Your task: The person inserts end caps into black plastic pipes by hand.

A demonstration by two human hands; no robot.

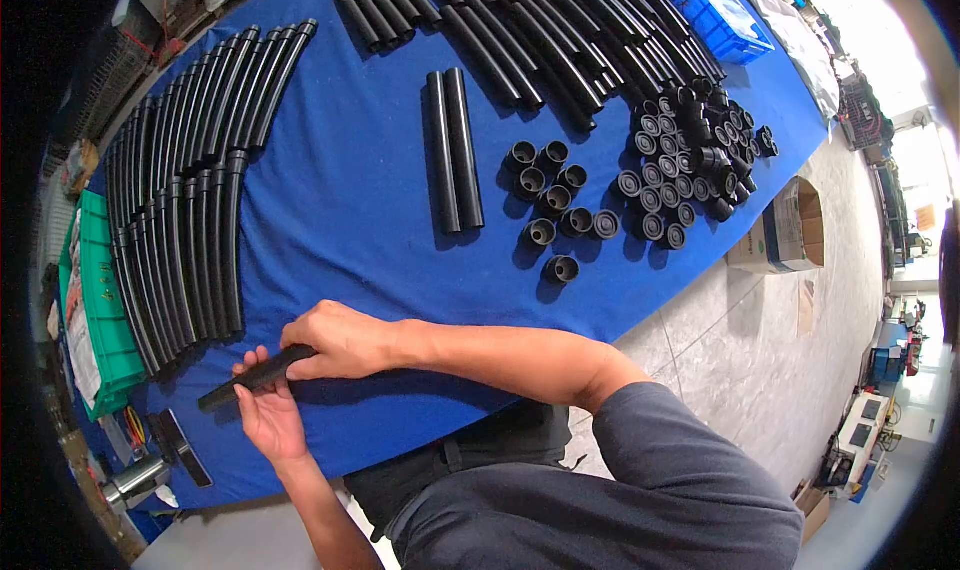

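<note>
One black tube [232, 391] is in the person's two hands, slanting low above the near left part of the blue-covered desk [370, 270]; the right hand [343, 340] has its fingers closed around the upper end, hiding that end, while the left hand [270, 415], palm up, cradles the middle with its fingers curled around it. To the left lie overlapping rows of collared black tubes [190, 235], too crowded to count exactly, beside one green crate [120, 340]. Two plain tubes [455, 150] lie side by side at the centre, and a large stack of plain tubes [560, 30], again beyond a sure count, spreads along the far side near one blue crate [742, 48]. Nine loose caps [555, 200] sit to the right of the pair, eight showing their hollow side and one its ringed face; next to them is a dense heap of caps [670, 170] that cannot be counted reliably. One open cardboard box [775, 235] stands on the floor [745, 360] past the desk's right edge
</note>
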